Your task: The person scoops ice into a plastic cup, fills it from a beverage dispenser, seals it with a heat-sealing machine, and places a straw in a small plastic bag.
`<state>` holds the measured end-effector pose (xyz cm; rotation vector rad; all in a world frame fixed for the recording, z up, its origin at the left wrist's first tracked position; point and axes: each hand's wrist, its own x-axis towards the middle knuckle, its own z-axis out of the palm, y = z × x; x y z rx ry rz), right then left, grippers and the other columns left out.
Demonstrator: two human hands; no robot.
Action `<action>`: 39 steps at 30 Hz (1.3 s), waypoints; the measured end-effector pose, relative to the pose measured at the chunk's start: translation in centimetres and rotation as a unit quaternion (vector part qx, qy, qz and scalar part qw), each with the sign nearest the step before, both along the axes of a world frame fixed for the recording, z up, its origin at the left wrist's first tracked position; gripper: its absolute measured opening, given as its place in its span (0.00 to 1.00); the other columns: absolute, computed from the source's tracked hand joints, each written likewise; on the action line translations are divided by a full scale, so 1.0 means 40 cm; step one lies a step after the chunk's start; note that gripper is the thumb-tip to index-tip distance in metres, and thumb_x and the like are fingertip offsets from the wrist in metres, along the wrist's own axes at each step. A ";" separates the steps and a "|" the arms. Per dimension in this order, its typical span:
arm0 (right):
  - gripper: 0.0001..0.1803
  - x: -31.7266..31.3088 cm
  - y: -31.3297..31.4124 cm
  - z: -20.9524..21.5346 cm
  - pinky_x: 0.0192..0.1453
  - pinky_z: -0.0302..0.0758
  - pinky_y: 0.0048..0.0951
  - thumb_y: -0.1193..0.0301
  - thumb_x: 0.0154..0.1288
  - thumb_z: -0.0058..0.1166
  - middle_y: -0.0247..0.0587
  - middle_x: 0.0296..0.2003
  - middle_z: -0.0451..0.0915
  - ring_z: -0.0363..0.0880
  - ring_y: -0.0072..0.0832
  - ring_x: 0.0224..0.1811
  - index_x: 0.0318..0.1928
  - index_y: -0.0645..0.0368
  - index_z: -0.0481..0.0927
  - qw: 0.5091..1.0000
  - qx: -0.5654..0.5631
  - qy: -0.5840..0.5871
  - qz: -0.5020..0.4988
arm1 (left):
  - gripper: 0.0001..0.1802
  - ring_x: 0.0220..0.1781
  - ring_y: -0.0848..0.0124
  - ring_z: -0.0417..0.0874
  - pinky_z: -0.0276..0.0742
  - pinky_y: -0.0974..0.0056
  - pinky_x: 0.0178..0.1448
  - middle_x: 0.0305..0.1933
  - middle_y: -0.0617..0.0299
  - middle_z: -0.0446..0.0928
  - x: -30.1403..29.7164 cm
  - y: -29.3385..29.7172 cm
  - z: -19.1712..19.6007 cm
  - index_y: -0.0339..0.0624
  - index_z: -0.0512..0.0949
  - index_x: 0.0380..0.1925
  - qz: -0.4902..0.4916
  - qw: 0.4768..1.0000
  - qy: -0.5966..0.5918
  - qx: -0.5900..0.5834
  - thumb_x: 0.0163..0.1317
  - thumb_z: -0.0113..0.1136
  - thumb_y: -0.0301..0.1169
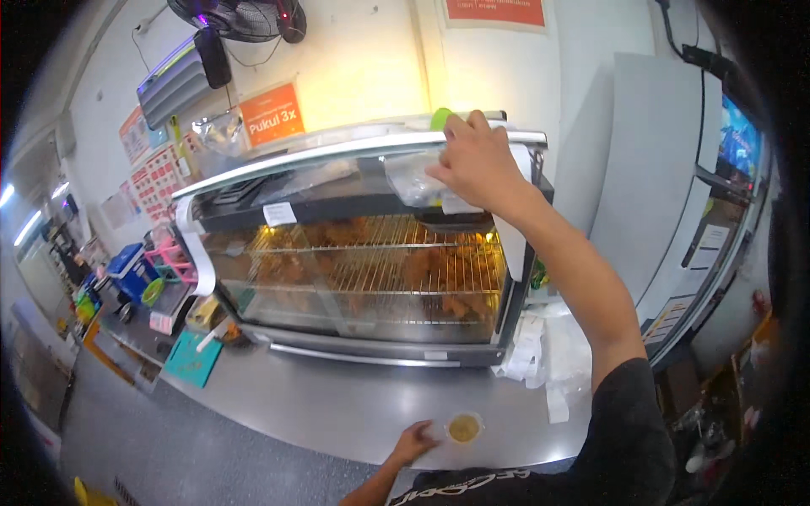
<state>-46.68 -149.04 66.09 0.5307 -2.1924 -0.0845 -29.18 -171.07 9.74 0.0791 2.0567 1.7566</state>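
Note:
My right hand [483, 164] reaches up over the top edge of a glass-fronted food warmer [363, 346]. Its fingers bend down behind that edge, beside a bright green object [440, 119]; the fingertips are hidden, so what they grip cannot be made out. Low down, my left hand [413, 443] rests above the steel counter [321, 396] with fingers apart and nothing in them. Just right of it stands a small clear round cup [464, 427] with yellowish contents. Pieces of browned fried food [422, 266] lie on wire racks inside the warmer.
A teal cutting board [194, 358] with a white-handled tool lies left of the warmer. White paper strips and clear plastic bags [561, 346] lie at its right. A tall grey cabinet [645, 160] stands at right, a blue container [131, 270] far left, and a fan [236, 17] above.

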 end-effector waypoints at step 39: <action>0.09 0.400 0.009 0.150 0.33 0.77 0.17 0.71 0.71 0.57 0.36 0.36 0.84 0.78 0.16 0.29 0.43 0.64 0.83 0.941 -0.244 0.159 0.173 | 0.64 0.72 0.50 0.67 0.62 0.52 0.74 0.71 0.46 0.66 -0.448 -0.077 1.316 0.39 0.56 0.73 -0.106 0.738 0.646 -0.165 0.38 0.81 0.47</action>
